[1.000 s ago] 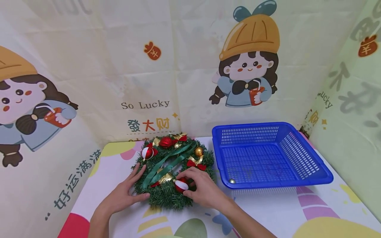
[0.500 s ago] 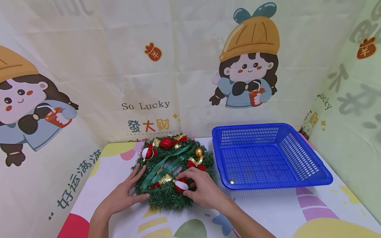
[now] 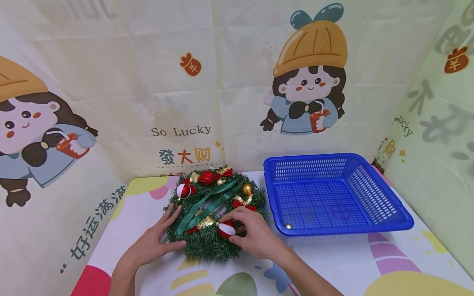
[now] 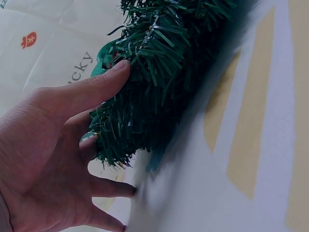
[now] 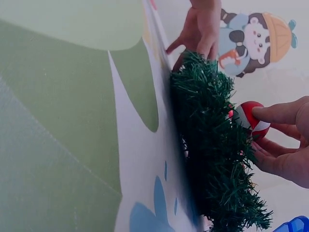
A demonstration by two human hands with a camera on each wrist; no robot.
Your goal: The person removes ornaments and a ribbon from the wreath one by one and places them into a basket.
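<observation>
A green wreath [image 3: 207, 246] lies on the table, dressed with red and gold bows, baubles and a green ribbon [image 3: 212, 202]. At its near right side my right hand [image 3: 255, 234] pinches a red and white bauble [image 3: 226, 229] between thumb and fingers; in the right wrist view the bauble [image 5: 251, 118] sits against the needles. Whether it is fastened there I cannot tell. On the left edge of the wreath rests my left hand [image 3: 152, 242], fingers spread, the thumb [image 4: 104, 84] lying on the needles.
To the right of the wreath stands a blue plastic basket [image 3: 274, 197] with one small gold ball [image 3: 288, 225] in its near left corner. A printed cloth wall [image 3: 237, 102] rises behind the table.
The bauble in my right hand has shifted slightly right and turned a little over the last half second. My left hand and the wreath keep their places.
</observation>
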